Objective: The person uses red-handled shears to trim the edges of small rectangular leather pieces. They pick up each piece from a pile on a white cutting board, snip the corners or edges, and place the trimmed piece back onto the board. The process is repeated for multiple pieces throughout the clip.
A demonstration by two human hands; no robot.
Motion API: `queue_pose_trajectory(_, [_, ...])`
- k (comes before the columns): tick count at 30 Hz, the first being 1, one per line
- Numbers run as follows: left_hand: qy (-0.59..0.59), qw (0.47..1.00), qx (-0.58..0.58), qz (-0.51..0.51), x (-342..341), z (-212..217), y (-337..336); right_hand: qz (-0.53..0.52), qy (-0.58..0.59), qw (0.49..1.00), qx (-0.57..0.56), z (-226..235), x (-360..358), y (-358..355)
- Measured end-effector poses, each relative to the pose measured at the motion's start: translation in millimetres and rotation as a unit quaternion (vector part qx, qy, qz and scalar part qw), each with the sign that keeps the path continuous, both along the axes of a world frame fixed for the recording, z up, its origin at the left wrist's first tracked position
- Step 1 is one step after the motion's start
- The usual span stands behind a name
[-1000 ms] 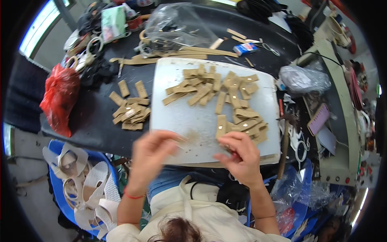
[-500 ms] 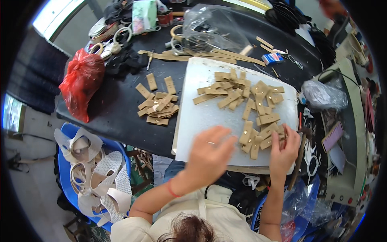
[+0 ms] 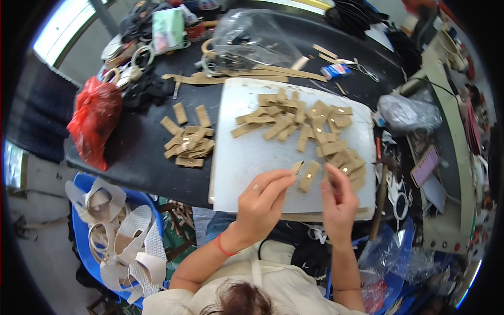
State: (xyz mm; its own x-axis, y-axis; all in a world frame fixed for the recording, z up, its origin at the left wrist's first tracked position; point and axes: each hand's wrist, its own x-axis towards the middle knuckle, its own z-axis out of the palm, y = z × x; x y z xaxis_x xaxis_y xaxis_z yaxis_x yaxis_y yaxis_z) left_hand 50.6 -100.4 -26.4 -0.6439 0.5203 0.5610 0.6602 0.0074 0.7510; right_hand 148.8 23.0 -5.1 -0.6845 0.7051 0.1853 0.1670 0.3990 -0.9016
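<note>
Our left hand [image 3: 261, 202] has come off the heap since half a second ago and now hovers over the near edge of the white board [image 3: 247, 157], its fingers pinching a small tan strip [image 3: 297, 167]; picking one piece seems done. Our right hand [image 3: 338, 202] has slid nearer, fingers together beside a longer strip [image 3: 309, 176] lying flat on the board. That strip's long axis runs away from us, tilted slightly right. The loose pile [image 3: 310, 126] sits farther up the board.

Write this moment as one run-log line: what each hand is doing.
left hand: pinching small tan strip | right hand: fingertips at tan strip on white board | loose tan pile: untouched
</note>
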Motion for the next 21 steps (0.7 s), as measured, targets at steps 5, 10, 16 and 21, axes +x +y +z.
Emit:
queue_pose_trajectory(5, [0.049, 0.996, 0.018, -0.072, 17.8, -0.2, -12.3, 0.093, -0.018, 0.949, -0.302, 7.8, -5.5, 3.5])
queue_pose_trajectory(10, [-0.457, 0.880, 0.039, -0.121, 26.0, 19.8, -18.6, 0.130, -0.036, 0.950, -0.283, 14.8, -1.6, 2.9])
queue_pose_trajectory(16, [-0.573, 0.797, 0.034, -0.190, 7.4, 7.0, -20.6, 0.072, -0.022, 0.963, 0.259, 2.1, -0.7, -5.1])
queue_pose_trajectory(21, [-0.562, 0.807, 0.035, -0.176, 7.7, 6.7, -23.3, 0.119, -0.042, 0.901, 0.414, -2.7, 9.5, -7.0])
